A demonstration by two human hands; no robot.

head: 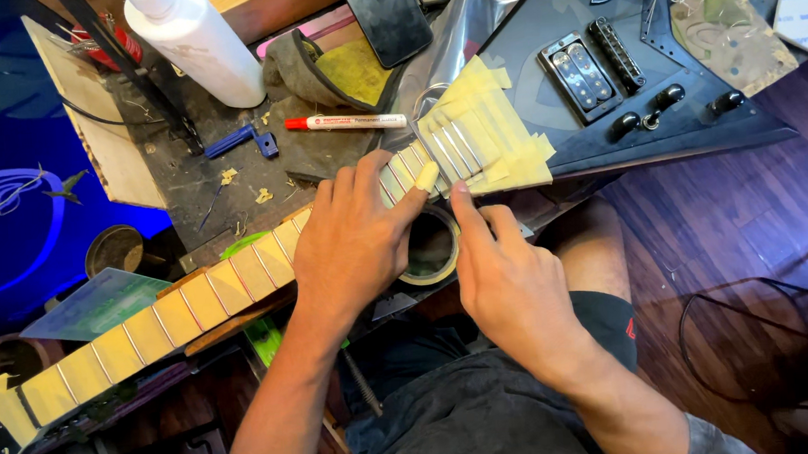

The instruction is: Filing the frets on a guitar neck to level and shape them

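- Left hand (pixel 353 245): lies palm down across the guitar neck (pixel 201 303), fingers spread and flat on the taped fingerboard; thumb tip presses a strip of masking tape (pixel 427 176) at the upper frets. Nothing is clenched in it.
- Right hand (pixel 512 281): index finger extended, its tip touching the lower edge of the taped frets just beside the left thumb; remaining fingers loosely curled, holding nothing visible.
- Guitar neck: runs diagonally from lower left to upper centre, its fret spaces covered in yellowish tape with the metal frets left bare; a thicker patch of overlapping tape (pixel 493 140) sits where the neck meets the body.
- Guitar body (pixel 594 100): black, angular, lying at upper right, with a pickup (pixel 578 77), bridge (pixel 617 54) and black knobs (pixel 670 99).
- Tape roll (pixel 432 249): directly below the neck, between the two hands.
- Marker (pixel 345 122): red-capped, white, on the bench above the left hand.
- White bottle (pixel 197 42): stands at upper left, well apart from the hands.
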